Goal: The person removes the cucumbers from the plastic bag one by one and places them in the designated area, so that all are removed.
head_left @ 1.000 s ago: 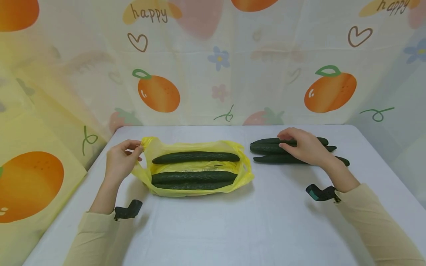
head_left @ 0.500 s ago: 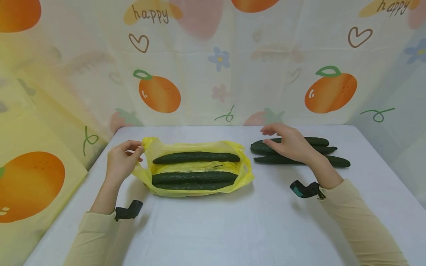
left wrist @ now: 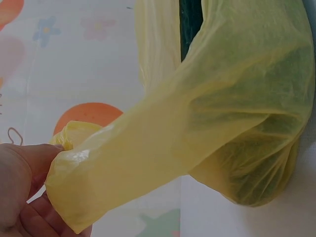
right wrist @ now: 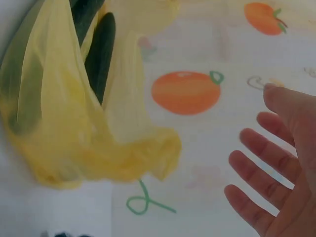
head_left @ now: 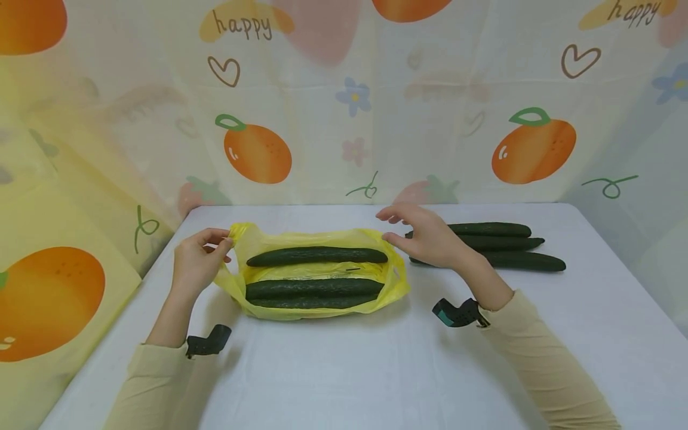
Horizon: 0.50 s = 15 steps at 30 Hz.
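Head view: a yellow plastic bag [head_left: 317, 239] is positioned left of centre on a white table [head_left: 344, 370], with its mouth spread wide and its two ends directed left and right. One cucumber [head_left: 317, 255] is seated along the far side of the bag; a pair of cucumbers [head_left: 314, 289] is set along the near side, with yellow film exposed between. All are aligned left to right, presumably to suit the length of the bag. The left handle [left wrist: 113, 182] is pinched between the thumb and fingers of the left hand [head_left: 196, 260] and is drawn out leftward, apparently so that the mouth is held wide. By the right hand [head_left: 430, 236] nothing is grasped: its fingers are parted and gently bent, and a gap to the bag is seen in the right wrist view. The left ends of three loose cucumbers [head_left: 524, 261] are screened by this hand. These are grouped side by side at the far right, probably so that each is easily reached.
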Tool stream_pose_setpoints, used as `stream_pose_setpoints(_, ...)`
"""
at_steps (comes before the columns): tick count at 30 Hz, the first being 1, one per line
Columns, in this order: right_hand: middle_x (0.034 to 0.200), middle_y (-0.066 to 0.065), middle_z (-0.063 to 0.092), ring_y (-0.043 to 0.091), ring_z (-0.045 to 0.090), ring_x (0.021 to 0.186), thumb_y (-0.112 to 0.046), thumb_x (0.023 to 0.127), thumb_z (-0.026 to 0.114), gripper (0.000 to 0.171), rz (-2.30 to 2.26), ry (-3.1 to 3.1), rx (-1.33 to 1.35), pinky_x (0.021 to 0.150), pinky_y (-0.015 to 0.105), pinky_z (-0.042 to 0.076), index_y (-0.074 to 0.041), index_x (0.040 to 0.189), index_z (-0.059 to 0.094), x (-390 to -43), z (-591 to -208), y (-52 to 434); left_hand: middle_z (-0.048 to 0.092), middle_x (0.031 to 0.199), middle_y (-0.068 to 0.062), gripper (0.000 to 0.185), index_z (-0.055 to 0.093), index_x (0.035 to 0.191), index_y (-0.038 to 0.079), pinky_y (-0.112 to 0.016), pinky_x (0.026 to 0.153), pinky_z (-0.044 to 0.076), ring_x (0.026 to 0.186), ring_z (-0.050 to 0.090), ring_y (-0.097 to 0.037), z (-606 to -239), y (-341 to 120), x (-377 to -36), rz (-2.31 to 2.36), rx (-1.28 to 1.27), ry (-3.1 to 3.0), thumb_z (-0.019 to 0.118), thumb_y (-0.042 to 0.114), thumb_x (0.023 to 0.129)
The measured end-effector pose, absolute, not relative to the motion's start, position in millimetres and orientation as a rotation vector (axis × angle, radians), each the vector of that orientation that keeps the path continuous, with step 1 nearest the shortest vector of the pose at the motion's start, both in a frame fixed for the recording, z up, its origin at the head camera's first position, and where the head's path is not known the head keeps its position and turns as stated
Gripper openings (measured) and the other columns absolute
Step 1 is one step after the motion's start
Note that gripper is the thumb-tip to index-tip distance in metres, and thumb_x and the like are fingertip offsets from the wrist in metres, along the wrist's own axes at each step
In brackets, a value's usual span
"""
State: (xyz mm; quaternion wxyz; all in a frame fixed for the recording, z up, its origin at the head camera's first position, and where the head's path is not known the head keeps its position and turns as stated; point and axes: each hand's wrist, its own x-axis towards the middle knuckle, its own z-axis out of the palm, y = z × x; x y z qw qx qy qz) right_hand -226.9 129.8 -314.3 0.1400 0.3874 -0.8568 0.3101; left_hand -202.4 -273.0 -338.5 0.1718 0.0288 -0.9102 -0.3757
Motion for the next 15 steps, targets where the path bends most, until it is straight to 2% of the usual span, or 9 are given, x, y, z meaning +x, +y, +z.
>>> stream_pose_setpoints(5, 0.118, 0.004, 0.059, 0.018, 0.059, 0.103, -0.017, 0.084, 0.067, 0.041, 0.949, -2.462, 1.15, 0.087, 0.035, 0.049, -0.01, 0.122, 0.054, -224.7, -315.5, 111.3, 0.067, 0.091, -0.013, 0.02, 0.067, 0.101, 0.006, -0.022, 0.041, 0.046, 0.052, 0.059, -0.002, -338.9, -273.0, -202.5, -1.058, 0.066, -2.571, 0.058, 0.019, 0.09)
stream_pose_setpoints(9, 0.119, 0.005, 0.058, 0.02, 0.058, 0.104, -0.017, 0.085, 0.066, 0.04, 1.022, -2.448, 1.208, 0.089, 0.038, 0.048, -0.01, 0.122, 0.053, -222.5, -317.4, 96.6, 0.067, 0.091, -0.013, 0.02, 0.066, 0.101, 0.006, -0.022, 0.041, 0.046, 0.052, 0.059, -0.002, -338.6, -273.2, -201.5, -1.053, 0.055, -2.568, 0.058, 0.02, 0.09)
stream_pose_setpoints(15, 0.12, 0.003, 0.057, 0.016, 0.058, 0.105, -0.018, 0.085, 0.066, 0.042, 1.097, -2.464, 1.26, 0.089, 0.038, 0.049, -0.012, 0.124, 0.052, -218.5, -323.8, 74.3, 0.066, 0.091, -0.014, 0.021, 0.066, 0.102, 0.005, -0.022, 0.041, 0.046, 0.052, 0.06, -0.003, -338.5, -273.5, -199.4, -1.054, 0.062, -2.575, 0.058, 0.02, 0.09)
